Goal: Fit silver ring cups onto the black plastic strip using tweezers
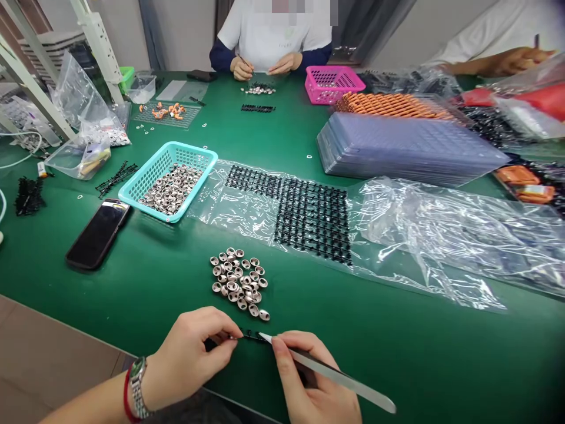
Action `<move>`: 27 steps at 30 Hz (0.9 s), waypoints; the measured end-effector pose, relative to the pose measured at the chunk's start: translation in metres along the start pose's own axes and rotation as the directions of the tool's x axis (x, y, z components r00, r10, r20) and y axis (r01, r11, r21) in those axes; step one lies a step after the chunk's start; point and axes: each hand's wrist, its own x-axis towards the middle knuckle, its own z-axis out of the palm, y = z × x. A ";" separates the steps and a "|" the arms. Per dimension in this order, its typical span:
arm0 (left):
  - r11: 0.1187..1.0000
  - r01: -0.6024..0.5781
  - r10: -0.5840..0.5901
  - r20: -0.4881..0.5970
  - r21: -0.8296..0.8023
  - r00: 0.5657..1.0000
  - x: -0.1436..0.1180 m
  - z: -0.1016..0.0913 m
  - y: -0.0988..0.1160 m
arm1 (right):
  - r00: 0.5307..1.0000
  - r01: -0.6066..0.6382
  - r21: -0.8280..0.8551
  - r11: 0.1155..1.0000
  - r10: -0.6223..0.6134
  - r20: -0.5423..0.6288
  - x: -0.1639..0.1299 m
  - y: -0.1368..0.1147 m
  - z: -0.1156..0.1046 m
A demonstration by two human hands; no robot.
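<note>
My left hand [192, 353] pinches one end of a small black plastic strip [251, 335] near the front edge of the green table [145, 294]. My right hand [311, 386] holds metal tweezers [329, 374], whose tip touches the strip. Just beyond the hands lies a loose pile of small metal rings [238, 281]. Further back, black part grids [311, 218] rest on a clear plastic bag.
A teal basket [132, 187] of metal rings and a dark phone [97, 234] lie at left. Stacked clear trays [406, 147], a pink basket [333, 82] and crumpled bags [463, 235] fill the right. A person opposite works with both hands [265, 63]; another person's arm [507, 62] rests at far right.
</note>
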 end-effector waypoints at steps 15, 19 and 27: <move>0.995 0.054 -0.061 0.073 0.088 0.996 0.003 -0.001 0.006 | 0.989 -0.144 0.057 0.988 0.141 0.051 0.005 -0.004 -0.005; 0.995 0.091 -0.093 0.070 0.039 0.993 0.003 0.000 0.007 | 0.979 -0.196 0.100 0.975 0.188 0.084 0.005 -0.006 -0.005; 0.988 0.112 -0.110 0.030 -0.104 0.994 0.005 0.001 0.005 | 0.969 -0.245 0.153 0.957 0.236 0.072 0.004 0.000 -0.009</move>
